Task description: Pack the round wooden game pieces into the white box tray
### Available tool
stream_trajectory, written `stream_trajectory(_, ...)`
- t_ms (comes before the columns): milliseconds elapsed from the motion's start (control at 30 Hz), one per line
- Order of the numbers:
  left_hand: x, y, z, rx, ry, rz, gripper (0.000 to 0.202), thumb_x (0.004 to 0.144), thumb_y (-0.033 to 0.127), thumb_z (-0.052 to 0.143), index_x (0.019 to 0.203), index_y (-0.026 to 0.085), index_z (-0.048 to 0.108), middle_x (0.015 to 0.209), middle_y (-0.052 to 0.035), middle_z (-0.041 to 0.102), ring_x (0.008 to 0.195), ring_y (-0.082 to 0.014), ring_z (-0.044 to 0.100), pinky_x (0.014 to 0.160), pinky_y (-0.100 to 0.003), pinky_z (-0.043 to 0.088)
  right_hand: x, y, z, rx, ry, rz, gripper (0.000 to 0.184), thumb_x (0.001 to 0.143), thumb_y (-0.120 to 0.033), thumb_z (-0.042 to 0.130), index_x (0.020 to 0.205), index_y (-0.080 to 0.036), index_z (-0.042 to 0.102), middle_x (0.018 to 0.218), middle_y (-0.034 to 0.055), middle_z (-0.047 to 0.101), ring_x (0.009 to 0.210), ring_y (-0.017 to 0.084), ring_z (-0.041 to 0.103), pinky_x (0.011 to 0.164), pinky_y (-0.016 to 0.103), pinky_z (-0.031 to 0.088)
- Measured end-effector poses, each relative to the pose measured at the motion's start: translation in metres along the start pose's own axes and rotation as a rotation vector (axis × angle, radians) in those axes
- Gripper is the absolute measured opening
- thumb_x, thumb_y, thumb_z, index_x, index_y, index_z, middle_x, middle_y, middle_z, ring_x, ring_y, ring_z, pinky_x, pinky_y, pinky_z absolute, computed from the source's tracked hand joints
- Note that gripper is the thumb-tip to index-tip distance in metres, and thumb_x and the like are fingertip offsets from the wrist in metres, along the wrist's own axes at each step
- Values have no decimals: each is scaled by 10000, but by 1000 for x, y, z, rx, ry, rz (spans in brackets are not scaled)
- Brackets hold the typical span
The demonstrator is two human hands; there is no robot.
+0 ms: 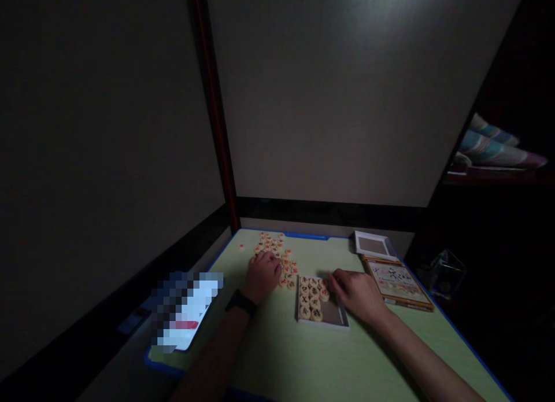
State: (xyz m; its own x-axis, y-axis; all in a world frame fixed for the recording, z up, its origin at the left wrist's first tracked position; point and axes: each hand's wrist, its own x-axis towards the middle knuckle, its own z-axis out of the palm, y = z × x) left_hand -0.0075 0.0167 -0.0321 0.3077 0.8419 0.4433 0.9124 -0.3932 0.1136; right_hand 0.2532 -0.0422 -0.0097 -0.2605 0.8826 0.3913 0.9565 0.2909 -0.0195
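Note:
Loose round Chinese chess pieces (285,269) with red and black characters lie spread over the far left part of the table. My left hand (263,273) reaches down onto them with its fingers curled; whatever is under the fingertips is hidden. A shallow white box tray (323,323) holds several pieces (304,301) in rows, mostly black ones on its left, with red ones near the upper right. At the tray's right upper edge, my right hand (353,290) has its fingers drawn together beside a red piece (324,294). I cannot make out anything between those fingers.
Right of the tray lies a flat printed chess box (399,281), with a white frame-like lid (374,245) beyond it. A lit phone or tablet (191,315) rests at the left edge of the green table (277,350). Walls stand behind and to the left.

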Motion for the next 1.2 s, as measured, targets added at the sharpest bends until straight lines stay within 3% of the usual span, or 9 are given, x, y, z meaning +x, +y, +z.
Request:
stream_trajectory(133,1,-1,2,-21,-7,0,207,922,225,511,961,224,715,1044,-66,670,1048,-226,561,877,-371,409,0,0,0,4,-11,6,359,990,-328,408,780,-196,667,753,58,758,644,185,691,562,292,263)
stream_trajectory(400,-1,2,2,59,-15,-28,251,905,297,537,1107,258,680,1034,-87,652,1065,-266,532,883,-412,397,0,0,-1,16,-4,-1,395,997,-349,374,770,-195,659,739,64,754,632,186,685,561,294,259)
stream_trajectory(667,1,5,5,65,6,-64,238,864,278,554,1049,204,684,1029,-112,646,1053,-294,530,870,-440,397,0,-1,-2,10,-10,-6,374,993,-336,393,782,-199,668,745,64,758,636,191,693,559,295,279)
stream_trajectory(1200,6,1,8,76,-44,-63,253,964,287,443,1028,193,668,1060,-111,649,1049,-280,521,867,-420,382,-1,0,0,8,-18,-16,363,989,-343,408,777,-202,666,748,57,757,642,188,694,560,287,279)
